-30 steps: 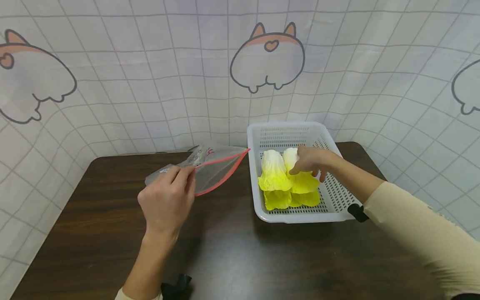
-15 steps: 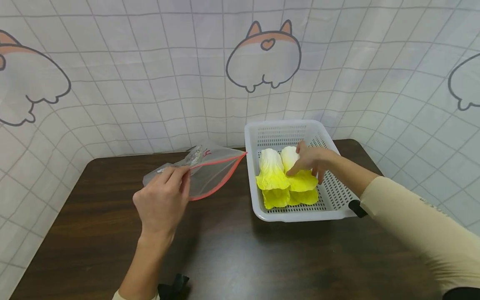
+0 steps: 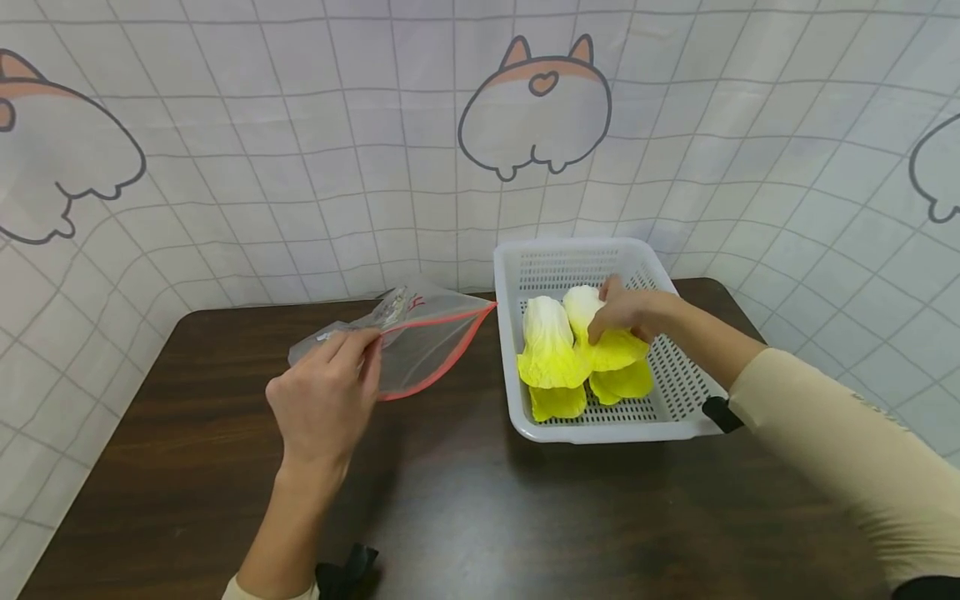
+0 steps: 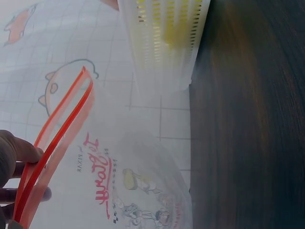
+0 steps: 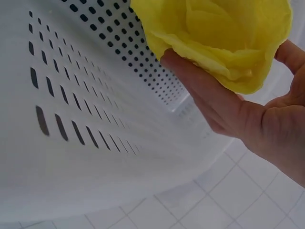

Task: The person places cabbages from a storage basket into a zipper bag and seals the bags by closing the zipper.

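My left hand point(image 3: 322, 396) pinches the rim of a clear zip bag point(image 3: 431, 350) with a red-orange closure. In the left wrist view, the bag's mouth gapes and its side carries red print and cartoon figures. Inside the white basket point(image 3: 600, 434), my right hand point(image 3: 633, 312) grips a yellow-and-white napa cabbage leaf point(image 3: 613, 354), thumb on its near side. The right wrist view shows the leaf's yellow frilled end point(image 5: 214, 71) between fingers and thumb. Beside it lies another such leaf point(image 3: 547, 342), and more yellow leaf ends point(image 3: 558, 402) show underneath.
The basket has slotted, perforated walls and stands at the back right of the dark wood table point(image 3: 480, 517). A white gridded curtain point(image 3: 337, 150) with cartoon animal rears hangs directly behind the table and at both sides.
My right hand has closed on the right-hand cabbage leaf and lifted it slightly, shifting it to the right, away from its neighbour. The left hand and bag have stayed nearly still.
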Demonstrator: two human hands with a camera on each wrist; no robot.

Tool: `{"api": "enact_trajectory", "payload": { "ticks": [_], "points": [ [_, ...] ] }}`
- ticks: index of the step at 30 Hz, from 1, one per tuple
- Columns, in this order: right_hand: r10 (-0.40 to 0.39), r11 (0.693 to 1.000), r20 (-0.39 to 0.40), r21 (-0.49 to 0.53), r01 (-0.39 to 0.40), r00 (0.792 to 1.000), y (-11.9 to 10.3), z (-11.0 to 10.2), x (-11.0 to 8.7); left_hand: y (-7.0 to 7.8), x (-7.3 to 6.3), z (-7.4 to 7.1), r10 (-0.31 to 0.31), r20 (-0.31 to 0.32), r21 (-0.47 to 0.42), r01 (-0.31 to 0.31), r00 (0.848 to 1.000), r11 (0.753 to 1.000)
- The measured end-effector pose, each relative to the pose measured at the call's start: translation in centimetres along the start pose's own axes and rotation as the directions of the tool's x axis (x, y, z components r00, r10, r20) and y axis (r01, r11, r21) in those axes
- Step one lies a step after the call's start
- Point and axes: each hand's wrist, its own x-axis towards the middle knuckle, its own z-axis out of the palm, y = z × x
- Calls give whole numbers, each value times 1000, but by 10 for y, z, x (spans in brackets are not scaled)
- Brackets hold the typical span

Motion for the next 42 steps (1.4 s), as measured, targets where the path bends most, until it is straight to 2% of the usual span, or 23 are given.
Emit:
{"api": "enact_trajectory", "payload": {
  "ticks": [6,14,22,29,37,42],
  "points": [
    [-35,998,-40,43,36,999,-3,-10,-8,-1,1,0,-3,-4,-10,3,1000,1000],
    [-118,986,-89,103,127,989,-7,-22,-25,0,0,3,-24,-9,-41,23,1000,999],
    [-208,967,-111,123,221,972,-16,-27,-47,0,0,1,6,7,-26,-6,1000,1000],
    [-299,926,-121,203,318,947,-20,-24,-65,0,-1,2,0,9,-34,0,1000,999],
    [-379,873,-139,273,403,915,-28,-6,-95,-3,-4,4,-22,-16,-53,21,1000,998],
    [-440,831,-161,301,468,884,-30,8,-111,-4,-2,3,-3,-10,-52,3,1000,999]
  ]
}}
